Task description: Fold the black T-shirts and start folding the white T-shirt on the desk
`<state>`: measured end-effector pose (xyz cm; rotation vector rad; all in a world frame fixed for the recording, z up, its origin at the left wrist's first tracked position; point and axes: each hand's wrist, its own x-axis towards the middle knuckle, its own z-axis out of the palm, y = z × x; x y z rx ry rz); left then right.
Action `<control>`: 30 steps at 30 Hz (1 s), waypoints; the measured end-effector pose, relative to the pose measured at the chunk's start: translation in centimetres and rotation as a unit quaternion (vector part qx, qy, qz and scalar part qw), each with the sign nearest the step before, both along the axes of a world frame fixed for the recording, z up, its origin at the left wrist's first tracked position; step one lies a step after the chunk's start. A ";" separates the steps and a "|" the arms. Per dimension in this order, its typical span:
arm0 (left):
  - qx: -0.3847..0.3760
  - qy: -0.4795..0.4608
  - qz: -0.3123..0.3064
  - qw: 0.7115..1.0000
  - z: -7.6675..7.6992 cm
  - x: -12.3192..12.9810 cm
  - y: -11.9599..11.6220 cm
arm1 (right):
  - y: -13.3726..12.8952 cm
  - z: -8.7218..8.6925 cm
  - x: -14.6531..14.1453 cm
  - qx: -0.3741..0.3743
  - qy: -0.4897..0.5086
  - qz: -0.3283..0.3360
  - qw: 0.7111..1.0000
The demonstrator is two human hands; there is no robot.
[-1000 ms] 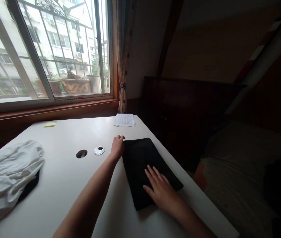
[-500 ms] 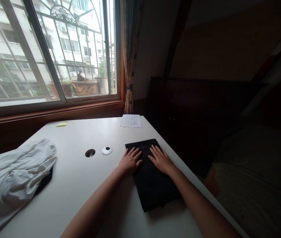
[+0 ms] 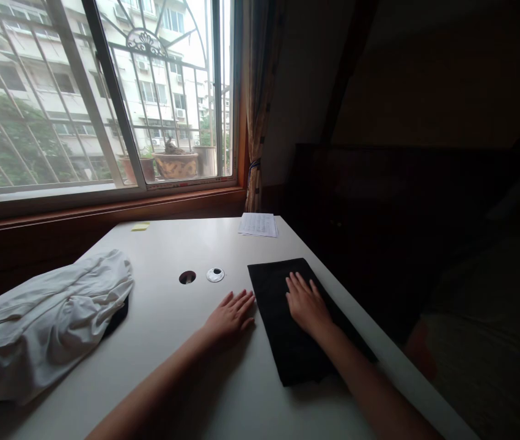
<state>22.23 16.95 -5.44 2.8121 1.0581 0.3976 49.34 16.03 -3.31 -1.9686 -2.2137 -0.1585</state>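
Observation:
A black folded cloth [image 3: 282, 348], perhaps a garment, lies flat on the white table [image 3: 172, 244] toward its right edge. Flat on the upper part of this cloth rests my right hand [image 3: 306, 304], palm down, fingers stretched out. Just left of the cloth is my left hand [image 3: 231, 315], also palm down with its fingers extended; its fingertips are close to the cloth's left edge. Neither hand grips anything. On the table's left side lies a crumpled light grey garment [image 3: 58, 311], with something dark showing under its right edge.
A round hole [image 3: 187, 277] and a round silver cap [image 3: 216, 275] are in the tabletop. Printed sheets [image 3: 258, 225] and yellow sticky notes [image 3: 140, 226] lie along the far edge. Beyond are a barred window [image 3: 163, 110] and a tied curtain [image 3: 254, 171]. The right side is dark.
My left hand has come off the black cloth to its left. My right hand stays on the cloth, slightly lower on it. The whole view has shifted, so things appear further right.

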 end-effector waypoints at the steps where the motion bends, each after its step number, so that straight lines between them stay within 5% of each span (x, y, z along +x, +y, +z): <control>1: 0.002 0.001 0.012 1.000 0.0 -1.2 -0.4 | -0.6 0.2 -1.6 -0.017 0.011 0.028 0.999; 5: 0.009 0.017 0.070 0.997 -0.1 -5.7 -1.6 | -2.9 0.2 -7.3 -0.081 0.040 0.144 0.986; 9: 0.006 0.029 0.104 0.994 -0.2 -9.7 -2.6 | -3.8 -0.7 -9.6 -0.086 0.027 0.153 0.984; 15: 0.016 0.028 0.124 0.992 -0.5 -12.7 -3.7 | -3.1 -0.9 -7.4 -0.078 0.007 0.126 0.989; 22: -0.006 0.035 0.121 0.992 -0.4 -12.6 -3.6 | -2.0 -0.7 -3.0 -0.085 -0.005 0.104 0.991; 30: 0.007 -0.014 0.109 0.994 -0.1 -12.8 -3.7 | -1.7 -1.8 -2.2 -0.062 0.028 0.095 0.993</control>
